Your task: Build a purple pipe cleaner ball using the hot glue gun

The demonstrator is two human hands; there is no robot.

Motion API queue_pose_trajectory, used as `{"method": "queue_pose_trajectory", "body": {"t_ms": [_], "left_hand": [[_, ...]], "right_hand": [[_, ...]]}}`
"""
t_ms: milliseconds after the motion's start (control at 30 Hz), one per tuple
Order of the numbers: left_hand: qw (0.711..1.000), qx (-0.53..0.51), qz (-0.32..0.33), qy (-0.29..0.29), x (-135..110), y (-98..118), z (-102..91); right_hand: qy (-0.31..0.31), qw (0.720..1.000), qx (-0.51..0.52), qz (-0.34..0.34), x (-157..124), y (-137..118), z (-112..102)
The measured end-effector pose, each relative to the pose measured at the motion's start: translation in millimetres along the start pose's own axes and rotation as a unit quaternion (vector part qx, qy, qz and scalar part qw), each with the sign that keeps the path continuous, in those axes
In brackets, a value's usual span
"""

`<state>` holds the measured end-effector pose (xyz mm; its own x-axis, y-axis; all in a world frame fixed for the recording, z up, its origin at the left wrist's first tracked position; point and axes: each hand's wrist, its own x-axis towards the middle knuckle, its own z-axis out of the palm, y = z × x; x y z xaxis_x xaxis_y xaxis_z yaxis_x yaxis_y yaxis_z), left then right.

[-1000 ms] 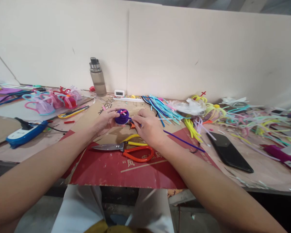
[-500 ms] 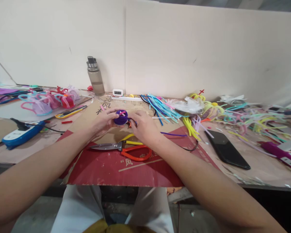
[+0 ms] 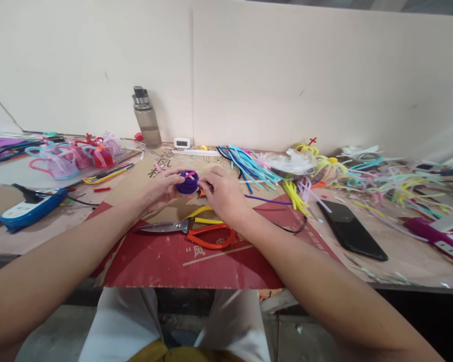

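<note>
A small rounded form wound in purple pipe cleaner (image 3: 187, 182), with a pink strip on top, is held up over the cardboard. My left hand (image 3: 161, 190) is closed around its left side. On the right side, the fingertips of my right hand (image 3: 225, 195) pinch close against it. A purple pipe cleaner strand (image 3: 268, 199) runs out from behind that hand to the right; its grip is mostly hidden by the fingers. Below both hands lie scissors with red-orange handles (image 3: 211, 237) and a yellow-handled tool (image 3: 206, 215), partly covered by my right wrist.
Red cardboard (image 3: 151, 266) covers the table's front. Blue pipe cleaners (image 3: 254, 168), yellow ones (image 3: 296, 196) and a black phone (image 3: 353, 230) lie right. Finished pipe cleaner pieces (image 3: 62, 165), a power strip (image 3: 32, 208) and a bottle (image 3: 148, 120) stand left and behind.
My right fingertips have shifted slightly around the right side of the purple form, and less of the strand shows there. The whole view has moved a little; my left hand keeps its hold.
</note>
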<state>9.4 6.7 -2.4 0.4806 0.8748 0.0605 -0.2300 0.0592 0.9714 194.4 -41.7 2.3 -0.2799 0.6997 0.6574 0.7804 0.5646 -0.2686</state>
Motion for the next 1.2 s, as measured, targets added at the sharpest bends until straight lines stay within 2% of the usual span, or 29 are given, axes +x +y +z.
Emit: {"method": "queue_pose_trajectory", "body": {"t_ms": [433, 933, 1200], "left_hand": [[0.999, -0.041, -0.025, -0.019, -0.9, 0.3, 0.5], [0.999, -0.027, -0.016, -0.020, -1.3, -1.1, 0.7], [0.999, -0.023, -0.016, -0.030, -1.6, -0.3, 0.5]], "right_hand": [[0.016, 0.999, 0.032, -0.037, -4.7, 4.7, 10.6], [0.021, 0.996, -0.044, -0.072, -5.6, 2.7, 6.9], [0.016, 0.995, -0.043, -0.089, -6.1, 7.3, 7.7]]}}
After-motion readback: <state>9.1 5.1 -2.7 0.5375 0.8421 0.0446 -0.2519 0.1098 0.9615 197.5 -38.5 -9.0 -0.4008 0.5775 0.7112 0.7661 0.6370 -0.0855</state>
